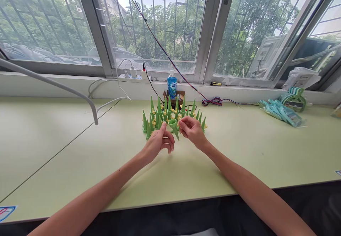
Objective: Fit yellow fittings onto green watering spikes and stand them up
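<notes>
Both my hands meet over the middle of the pale green table (239, 150). My left hand (159, 141) pinches a green cone-shaped spike (174, 126), wide end up and tip pointing down. My right hand (192, 131) is closed in a pinch just right of the spike's top, on a small piece I cannot make out. Right behind my hands stands a cluster of several upright green spikes (165, 113) with small yellow parts among them.
A blue-labelled bottle (172, 85) and a brown box stand behind the cluster by the window sill. Red and black wires (212, 101) run along the sill. Teal packets (282, 111) lie at the far right. A white curved tube (80, 97) crosses the left.
</notes>
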Tool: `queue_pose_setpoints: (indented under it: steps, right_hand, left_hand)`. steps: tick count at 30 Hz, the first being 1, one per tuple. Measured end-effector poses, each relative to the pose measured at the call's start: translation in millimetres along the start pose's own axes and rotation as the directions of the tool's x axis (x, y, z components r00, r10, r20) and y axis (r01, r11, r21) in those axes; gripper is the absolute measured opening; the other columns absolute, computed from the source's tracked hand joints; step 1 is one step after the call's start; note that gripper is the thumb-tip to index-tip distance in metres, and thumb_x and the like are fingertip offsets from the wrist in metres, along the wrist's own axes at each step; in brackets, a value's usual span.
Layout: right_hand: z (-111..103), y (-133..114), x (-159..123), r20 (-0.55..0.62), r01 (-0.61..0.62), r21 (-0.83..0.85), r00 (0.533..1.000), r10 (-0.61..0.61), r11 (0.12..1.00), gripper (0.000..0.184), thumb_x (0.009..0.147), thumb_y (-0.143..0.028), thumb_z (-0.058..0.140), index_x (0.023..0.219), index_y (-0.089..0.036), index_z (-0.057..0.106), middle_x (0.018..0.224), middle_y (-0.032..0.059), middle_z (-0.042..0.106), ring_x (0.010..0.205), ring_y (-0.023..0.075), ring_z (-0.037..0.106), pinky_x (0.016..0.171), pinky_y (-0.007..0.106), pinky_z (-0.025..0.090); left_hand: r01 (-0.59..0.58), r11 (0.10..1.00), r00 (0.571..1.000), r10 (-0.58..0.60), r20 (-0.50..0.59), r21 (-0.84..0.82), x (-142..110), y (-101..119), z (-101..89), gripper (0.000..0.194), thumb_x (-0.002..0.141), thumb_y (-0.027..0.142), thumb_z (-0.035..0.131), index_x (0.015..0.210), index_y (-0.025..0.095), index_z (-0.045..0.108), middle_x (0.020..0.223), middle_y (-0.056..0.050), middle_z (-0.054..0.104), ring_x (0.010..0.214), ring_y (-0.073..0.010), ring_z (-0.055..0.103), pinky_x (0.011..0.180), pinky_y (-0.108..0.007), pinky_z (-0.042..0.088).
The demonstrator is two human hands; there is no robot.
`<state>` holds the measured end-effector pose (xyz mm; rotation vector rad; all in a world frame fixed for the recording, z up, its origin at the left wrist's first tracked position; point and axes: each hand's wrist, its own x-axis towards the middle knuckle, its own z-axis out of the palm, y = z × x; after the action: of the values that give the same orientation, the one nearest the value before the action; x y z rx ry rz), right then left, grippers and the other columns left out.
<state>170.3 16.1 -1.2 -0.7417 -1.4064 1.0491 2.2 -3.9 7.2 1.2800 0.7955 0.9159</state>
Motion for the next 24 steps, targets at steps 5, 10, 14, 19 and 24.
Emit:
queue_pose_setpoints:
  steps: [5,10,14,19,24]
  right_hand:
    - [1,2,-2,0.067,0.027,-0.044,0.997,-0.024,0.999,0.029,0.084,-0.044,0.066,0.076,-0.018,0.056,0.055,-0.0040,0.052,0.044,0.0062,0.041,0.040,0.020,0.030]
    - [-2,5,0,0.081,0.029,-0.061,0.996,-0.024,0.998,0.028,0.084,-0.043,0.065,0.077,-0.017,0.056,0.055,-0.0042,0.051,0.043,0.0059,0.041,0.040,0.020,0.031]
    - [-5,7,1,0.085,0.004,-0.067,0.996,0.002,0.998,0.029,0.083,-0.044,0.066,0.076,-0.017,0.057,0.055,-0.0037,0.053,0.044,0.0062,0.042,0.041,0.020,0.031]
    - [-7,9,2,0.088,-0.021,-0.052,0.996,0.025,0.998,0.029,0.082,-0.044,0.068,0.075,-0.018,0.057,0.054,-0.0049,0.049,0.045,0.0071,0.044,0.041,0.020,0.031]
    - [-7,11,2,0.104,-0.005,-0.038,0.995,0.009,0.999,0.027,0.082,-0.042,0.067,0.075,-0.018,0.057,0.055,-0.0049,0.048,0.045,0.0068,0.042,0.042,0.021,0.031]
  left_hand:
    - [0.186,0.965,0.980,-0.168,0.109,-0.184,2,-3,-1.9,0.071,0.091,0.066,0.034,0.069,0.008,0.066,0.071,-0.011,0.062,0.054,-0.0135,0.058,0.048,-0.025,0.046]
    - [0.215,0.945,0.976,-0.196,0.100,-0.248,2,-4,-2.9,0.063,0.090,0.062,0.042,0.074,0.007,0.068,0.078,-0.010,0.063,0.058,-0.0124,0.058,0.052,-0.025,0.049]
    - [0.160,0.966,0.986,-0.148,0.072,-0.205,2,-3,-2.0,0.056,0.088,0.060,0.049,0.080,0.008,0.067,0.086,-0.010,0.063,0.058,-0.0117,0.059,0.052,-0.026,0.050]
    - [-0.039,0.999,0.997,0.040,0.059,-0.029,-2,-2,-0.9,0.040,0.085,0.053,0.060,0.084,0.013,0.060,0.084,-0.005,0.059,0.058,-0.0104,0.058,0.052,-0.026,0.050]
    - [-0.199,0.953,0.980,0.198,0.026,0.227,-4,-2,0.2,0.032,0.087,0.048,0.059,0.086,0.016,0.055,0.073,0.000,0.055,0.059,-0.0122,0.059,0.055,-0.028,0.053]
